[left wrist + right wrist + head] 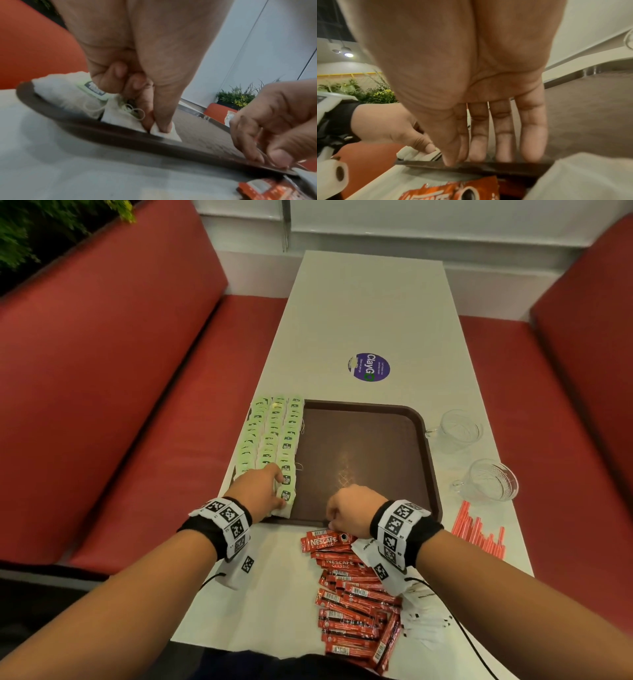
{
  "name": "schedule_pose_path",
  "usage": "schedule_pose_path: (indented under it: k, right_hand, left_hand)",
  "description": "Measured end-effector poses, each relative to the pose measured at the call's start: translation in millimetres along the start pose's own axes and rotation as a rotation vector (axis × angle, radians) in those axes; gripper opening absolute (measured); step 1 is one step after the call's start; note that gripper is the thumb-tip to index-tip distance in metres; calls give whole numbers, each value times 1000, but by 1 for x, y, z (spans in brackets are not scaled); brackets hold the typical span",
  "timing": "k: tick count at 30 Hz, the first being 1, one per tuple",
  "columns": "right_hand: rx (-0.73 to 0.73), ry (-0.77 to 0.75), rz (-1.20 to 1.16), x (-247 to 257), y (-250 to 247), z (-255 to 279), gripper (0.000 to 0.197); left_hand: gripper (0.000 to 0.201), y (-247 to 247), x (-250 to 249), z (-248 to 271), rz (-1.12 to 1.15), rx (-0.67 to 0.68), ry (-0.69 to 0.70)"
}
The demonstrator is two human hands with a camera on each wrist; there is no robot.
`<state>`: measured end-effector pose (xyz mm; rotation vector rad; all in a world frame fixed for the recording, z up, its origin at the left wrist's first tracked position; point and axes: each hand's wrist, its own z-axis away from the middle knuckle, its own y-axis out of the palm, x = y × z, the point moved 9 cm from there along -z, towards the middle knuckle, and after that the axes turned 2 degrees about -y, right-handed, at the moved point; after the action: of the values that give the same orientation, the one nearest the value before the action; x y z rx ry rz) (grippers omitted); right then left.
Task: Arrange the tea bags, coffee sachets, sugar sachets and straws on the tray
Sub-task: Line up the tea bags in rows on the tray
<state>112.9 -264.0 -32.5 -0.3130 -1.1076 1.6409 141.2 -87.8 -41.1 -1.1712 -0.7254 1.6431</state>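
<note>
A brown tray (432, 474) lies mid-table, with three rows of green-tagged tea bags (270, 436) along its left side. My left hand (270, 494) is at the near end of those rows. Its thumb and forefinger pinch the corner of a white tea bag (164, 134) against the tray's near rim. My right hand (342, 515) points its fingers down onto the near rim (488, 167). A thin red-and-white sliver (468, 116) shows between them, apparently a coffee sachet. Red coffee sachets (352, 604) are heaped in front of the tray. Red straws (479, 537) lie at the right.
Two glass cups (457, 429) (489, 479) stand right of the tray. White sugar sachets (424, 621) lie under my right forearm. A round purple sticker (369, 367) marks the far table top. Red benches (137, 405) flank the narrow table on both sides.
</note>
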Motion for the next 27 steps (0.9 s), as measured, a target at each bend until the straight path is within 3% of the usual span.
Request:
schedule_pose_path:
  k: [13, 21, 24, 27]
  right_hand:
    - [13, 33, 32, 3, 4, -2, 23]
    - [-15, 9, 38, 7, 7, -1, 20]
    - [-20, -4, 33, 10, 5, 2, 22]
    - [-53, 6, -7, 4, 1, 10, 23]
  left_hand:
    - [39, 5, -29, -7, -250, -51, -33]
    - [34, 3, -20, -8, -227, -59, -60]
    - [34, -7, -24, 1, -183, -87, -24]
    - [22, -17, -44, 16, -108, -129, 113]
